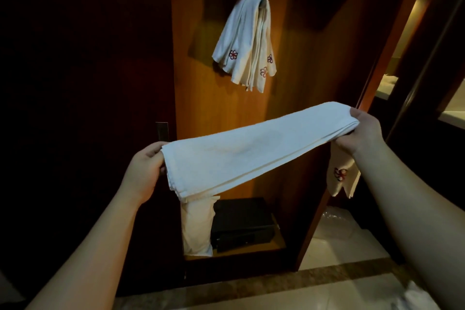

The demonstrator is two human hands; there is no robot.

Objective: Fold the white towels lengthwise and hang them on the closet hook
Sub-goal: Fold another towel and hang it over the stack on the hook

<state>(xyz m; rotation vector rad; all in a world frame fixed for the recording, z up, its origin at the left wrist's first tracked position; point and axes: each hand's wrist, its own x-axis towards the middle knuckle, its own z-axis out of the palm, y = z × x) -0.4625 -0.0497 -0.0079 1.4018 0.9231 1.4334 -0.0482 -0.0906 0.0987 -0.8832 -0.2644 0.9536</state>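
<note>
A white towel (251, 151), folded into a long narrow strip, stretches flat between my two hands in front of the open closet. My left hand (144, 171) grips its left end and my right hand (364, 133) grips its right end. Both ends droop below the hands, and the right one shows a red flower emblem (340, 174). Higher up, several white towels (247, 40) with the same red emblems hang draped over the closet hook (263, 0) on the wooden back panel. The hook itself is almost wholly covered by them.
A black safe box (242, 224) sits on the closet's bottom shelf. The wooden closet side wall (352, 58) stands to the right, a dark door (75, 83) to the left. Pale tile floor (339, 246) lies below, with crumpled clear plastic (334, 219) on it.
</note>
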